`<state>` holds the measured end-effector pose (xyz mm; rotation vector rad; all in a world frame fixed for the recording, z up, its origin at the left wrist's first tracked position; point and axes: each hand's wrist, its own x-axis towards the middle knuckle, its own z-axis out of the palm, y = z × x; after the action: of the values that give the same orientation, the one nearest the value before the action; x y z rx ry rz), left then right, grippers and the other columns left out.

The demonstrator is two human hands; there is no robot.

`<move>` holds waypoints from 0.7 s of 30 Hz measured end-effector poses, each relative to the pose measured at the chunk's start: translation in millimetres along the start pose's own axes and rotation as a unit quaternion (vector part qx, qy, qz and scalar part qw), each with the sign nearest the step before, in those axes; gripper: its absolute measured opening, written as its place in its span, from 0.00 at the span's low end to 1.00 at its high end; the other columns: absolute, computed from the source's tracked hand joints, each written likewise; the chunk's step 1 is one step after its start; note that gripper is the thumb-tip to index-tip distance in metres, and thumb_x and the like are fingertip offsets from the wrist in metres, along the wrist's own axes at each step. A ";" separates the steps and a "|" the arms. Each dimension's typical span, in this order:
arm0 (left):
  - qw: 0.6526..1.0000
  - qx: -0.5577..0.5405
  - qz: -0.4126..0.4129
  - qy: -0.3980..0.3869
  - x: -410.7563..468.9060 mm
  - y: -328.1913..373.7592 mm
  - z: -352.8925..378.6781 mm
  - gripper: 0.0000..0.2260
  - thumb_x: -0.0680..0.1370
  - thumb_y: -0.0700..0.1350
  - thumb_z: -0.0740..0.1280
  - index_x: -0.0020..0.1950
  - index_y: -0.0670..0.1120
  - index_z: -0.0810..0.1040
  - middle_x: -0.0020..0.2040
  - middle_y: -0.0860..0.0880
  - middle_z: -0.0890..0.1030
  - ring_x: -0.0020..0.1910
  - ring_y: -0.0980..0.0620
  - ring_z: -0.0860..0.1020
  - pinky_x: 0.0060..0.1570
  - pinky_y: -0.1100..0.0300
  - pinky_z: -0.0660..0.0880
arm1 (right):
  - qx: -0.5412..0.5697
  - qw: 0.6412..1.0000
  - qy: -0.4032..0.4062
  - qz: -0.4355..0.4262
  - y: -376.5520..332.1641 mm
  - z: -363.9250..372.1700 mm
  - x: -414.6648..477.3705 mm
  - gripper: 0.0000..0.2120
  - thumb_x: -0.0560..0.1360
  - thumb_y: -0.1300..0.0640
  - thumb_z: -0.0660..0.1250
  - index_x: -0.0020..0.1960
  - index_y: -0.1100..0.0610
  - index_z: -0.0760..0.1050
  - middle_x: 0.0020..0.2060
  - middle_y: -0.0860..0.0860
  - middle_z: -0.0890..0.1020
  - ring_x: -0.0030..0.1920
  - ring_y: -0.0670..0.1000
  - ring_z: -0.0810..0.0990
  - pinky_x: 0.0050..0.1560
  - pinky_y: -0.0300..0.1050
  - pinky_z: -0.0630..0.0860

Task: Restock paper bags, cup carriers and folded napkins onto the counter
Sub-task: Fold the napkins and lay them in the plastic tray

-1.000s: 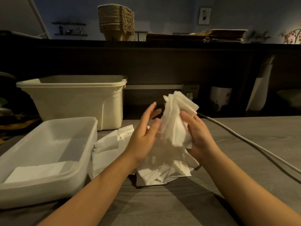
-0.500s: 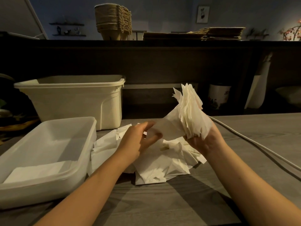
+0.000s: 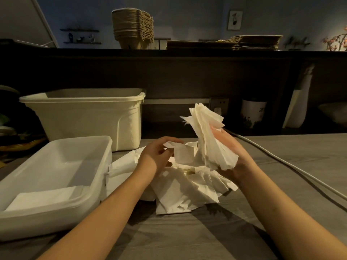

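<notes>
Sorting underway!
Now the right grip [image 3: 232, 154] clutches a white paper-napkin bundle [image 3: 207, 136]; left grip [image 3: 155, 156] pinches one white sheet [image 3: 183, 153].

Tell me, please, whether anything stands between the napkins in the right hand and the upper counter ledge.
Nothing visible does. The right hand holds the napkin bundle up in open air below the ledge. The cup carrier stack and flat paper bags occupy the ledge's middle.

The napkin bundle [image 3: 210, 141] hides fingers of the right hand [image 3: 239, 158]; the left edge crops the tray [image 3: 56, 219].
</notes>
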<state>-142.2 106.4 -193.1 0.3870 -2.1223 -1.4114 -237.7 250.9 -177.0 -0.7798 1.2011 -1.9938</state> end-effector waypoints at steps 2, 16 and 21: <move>0.999 -0.046 -0.021 0.004 -1.1 2.2 2.5 0.12 0.79 0.38 0.60 0.46 0.53 0.77 0.44 0.59 0.74 0.41 0.62 0.73 0.39 0.67 0.76 | -0.039 0.999 -0.007 -0.001 -0.6 -1.1 1.6 0.18 0.69 0.51 0.64 0.58 0.54 0.71 0.33 0.49 0.81 0.30 0.46 0.80 0.28 0.40 0.77; 0.956 -0.272 -0.109 0.003 -9.1 1.3 5.4 0.13 0.80 0.39 0.59 0.45 0.53 0.79 0.36 0.52 0.81 0.36 0.56 0.77 0.31 0.64 0.74 | -0.131 0.986 -0.093 -0.039 22.8 4.5 4.4 0.25 0.69 0.58 0.66 0.63 0.40 0.69 0.52 0.51 0.81 0.45 0.51 0.82 0.46 0.45 0.80; 0.947 -0.299 -0.117 0.004 -6.2 -0.1 6.8 0.10 0.80 0.44 0.61 0.58 0.55 0.77 0.45 0.50 0.82 0.44 0.52 0.79 0.36 0.59 0.74 | -0.116 0.988 -0.077 -0.062 24.8 7.0 4.8 0.21 0.71 0.59 0.65 0.61 0.42 0.71 0.49 0.50 0.82 0.45 0.50 0.82 0.45 0.44 0.80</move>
<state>-141.3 114.7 -196.9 0.4038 -1.5626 -2.0883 -229.3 235.0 -196.0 -1.1272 1.3361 -1.8716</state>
